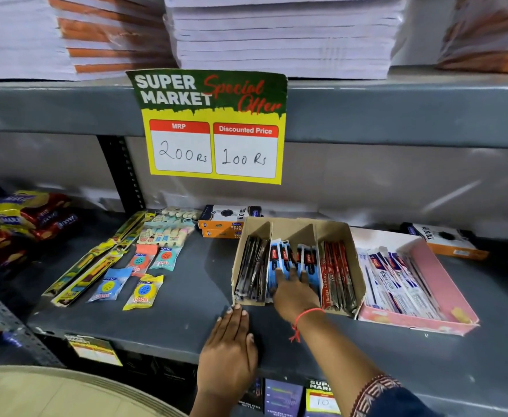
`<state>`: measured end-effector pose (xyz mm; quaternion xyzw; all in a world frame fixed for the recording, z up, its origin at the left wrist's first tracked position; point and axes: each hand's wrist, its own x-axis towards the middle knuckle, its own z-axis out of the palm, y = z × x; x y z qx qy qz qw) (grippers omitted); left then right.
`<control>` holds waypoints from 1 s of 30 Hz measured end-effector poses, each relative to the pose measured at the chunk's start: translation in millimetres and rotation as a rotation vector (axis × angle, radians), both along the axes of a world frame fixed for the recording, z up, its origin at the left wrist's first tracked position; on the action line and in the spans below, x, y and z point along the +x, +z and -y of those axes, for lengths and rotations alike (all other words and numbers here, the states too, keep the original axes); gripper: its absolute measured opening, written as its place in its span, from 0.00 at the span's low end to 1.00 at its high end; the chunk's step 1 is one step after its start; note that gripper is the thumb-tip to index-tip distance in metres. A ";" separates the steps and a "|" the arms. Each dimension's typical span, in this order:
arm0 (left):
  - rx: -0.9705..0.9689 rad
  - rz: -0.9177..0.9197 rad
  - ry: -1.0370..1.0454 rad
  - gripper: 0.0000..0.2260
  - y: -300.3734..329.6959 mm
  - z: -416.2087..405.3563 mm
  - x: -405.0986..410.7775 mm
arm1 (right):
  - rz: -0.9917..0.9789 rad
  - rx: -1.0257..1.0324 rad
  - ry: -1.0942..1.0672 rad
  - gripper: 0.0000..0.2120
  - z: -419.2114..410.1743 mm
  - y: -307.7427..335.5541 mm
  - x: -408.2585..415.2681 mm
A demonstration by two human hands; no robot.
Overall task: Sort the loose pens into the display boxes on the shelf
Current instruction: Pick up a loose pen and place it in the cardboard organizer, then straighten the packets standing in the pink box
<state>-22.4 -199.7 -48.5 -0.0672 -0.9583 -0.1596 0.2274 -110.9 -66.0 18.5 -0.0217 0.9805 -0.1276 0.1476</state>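
A brown cardboard display box point(341, 233) with three compartments stands on the grey shelf point(174, 320). Its left compartment holds black pens point(251, 266), the middle one blue packed pens point(283, 254), the right one red pens point(335, 272). My right hand point(293, 291) lies flat on the blue pens in the middle compartment, fingers spread; whether it grips one I cannot see. My left hand point(228, 347) rests palm down on the shelf just in front of the box's left corner, holding nothing. To the right, a pink box point(439, 275) holds white and blue packed pens point(397, 278).
Loose packets of erasers and long yellow packs point(120, 266) lie on the shelf's left half. Orange and black boxes point(228, 221) stand behind the cardboard box, another point(445, 240) at the far right. A price sign point(213, 127) hangs from the upper shelf. Snack bags point(21, 218) are far left.
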 end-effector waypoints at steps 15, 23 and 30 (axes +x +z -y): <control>-0.017 -0.121 0.010 0.22 -6.5 -0.4 -1.9 | -0.055 -0.045 -0.110 0.29 -0.6 -2.0 -3.5; -0.028 -0.078 0.013 0.21 -6.6 -0.1 -2.2 | -0.076 -0.072 -0.145 0.29 1.4 6.1 -4.4; -0.048 -0.035 -0.002 0.33 1.1 -0.9 -2.0 | -0.180 -0.248 -0.170 0.27 -0.1 10.8 4.9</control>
